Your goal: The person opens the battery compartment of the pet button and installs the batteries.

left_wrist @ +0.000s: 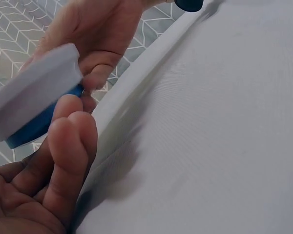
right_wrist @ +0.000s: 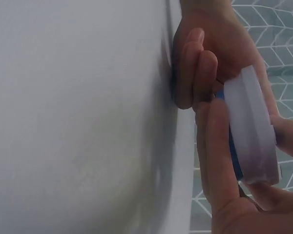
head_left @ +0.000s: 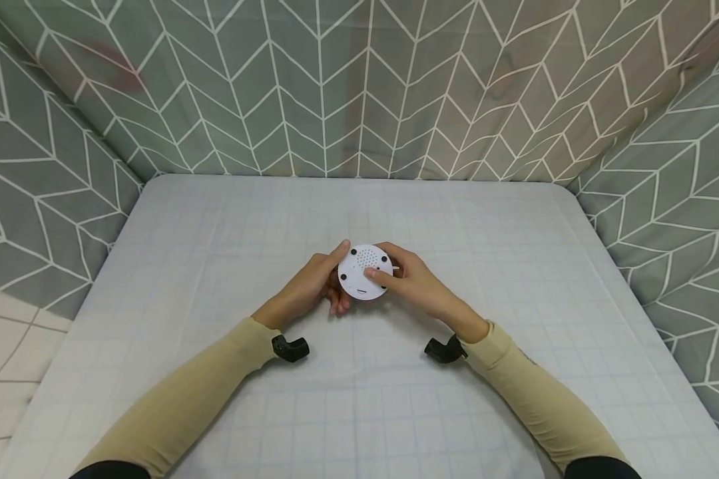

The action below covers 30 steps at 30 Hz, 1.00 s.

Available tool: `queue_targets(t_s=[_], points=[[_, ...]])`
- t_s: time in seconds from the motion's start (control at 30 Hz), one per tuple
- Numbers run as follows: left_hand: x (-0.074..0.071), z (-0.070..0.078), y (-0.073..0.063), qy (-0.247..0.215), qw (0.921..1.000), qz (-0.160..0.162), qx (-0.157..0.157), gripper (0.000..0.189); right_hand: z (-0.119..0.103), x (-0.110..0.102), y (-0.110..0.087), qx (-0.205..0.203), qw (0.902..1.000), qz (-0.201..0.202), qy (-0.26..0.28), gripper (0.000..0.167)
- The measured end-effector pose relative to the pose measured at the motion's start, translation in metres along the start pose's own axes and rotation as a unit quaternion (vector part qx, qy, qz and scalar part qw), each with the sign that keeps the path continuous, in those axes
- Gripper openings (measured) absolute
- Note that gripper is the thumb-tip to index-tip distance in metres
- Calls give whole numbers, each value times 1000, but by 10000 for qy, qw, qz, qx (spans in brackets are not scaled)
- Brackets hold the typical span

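A person's two hands hold a round white device (head_left: 364,272) above the middle of a bench (head_left: 216,219) covered in a pale grid-lined cloth. The left grip (head_left: 313,286) cups the disc from its left side, fingers curled behind it and thumb tip at the upper rim. The right grip (head_left: 412,279) holds it from the right, thumb pressed across the face that is turned up toward the head camera. That face shows a patch of small perforations, dark dots near the rim and a small slot at the lower edge. The wrist views show a blue layer (left_wrist: 36,127) on the disc's far side, against the fingers (right_wrist: 195,73) of the left hand. Both forearms wear tan sleeves (head_left: 180,399). Beyond the grip, a grey-green chevron-patterned curtain (head_left: 359,86) rings the bench.
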<state>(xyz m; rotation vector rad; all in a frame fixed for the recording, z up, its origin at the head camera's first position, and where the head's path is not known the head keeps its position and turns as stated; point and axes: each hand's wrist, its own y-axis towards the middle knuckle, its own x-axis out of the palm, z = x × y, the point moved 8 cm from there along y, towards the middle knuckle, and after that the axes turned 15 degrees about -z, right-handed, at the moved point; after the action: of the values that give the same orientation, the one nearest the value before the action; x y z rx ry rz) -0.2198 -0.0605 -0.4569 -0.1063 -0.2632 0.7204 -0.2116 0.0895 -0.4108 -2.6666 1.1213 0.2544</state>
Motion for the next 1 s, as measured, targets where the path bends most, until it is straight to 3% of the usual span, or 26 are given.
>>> queue_targets(t_s=[0.3,0.67,1.0], points=[[3,2,-1,-84,9999,-146,8,87,-13,-7,-4,-357,9932,628,-916,46],[5,4,0,-136,9996,-230,100,87,-20,-6,-6,-853,9849,728,-1322,50],[5,5,0,-36,9997,-217,90,74,-32,0,-8,-1256,9576,852,-2448,49]])
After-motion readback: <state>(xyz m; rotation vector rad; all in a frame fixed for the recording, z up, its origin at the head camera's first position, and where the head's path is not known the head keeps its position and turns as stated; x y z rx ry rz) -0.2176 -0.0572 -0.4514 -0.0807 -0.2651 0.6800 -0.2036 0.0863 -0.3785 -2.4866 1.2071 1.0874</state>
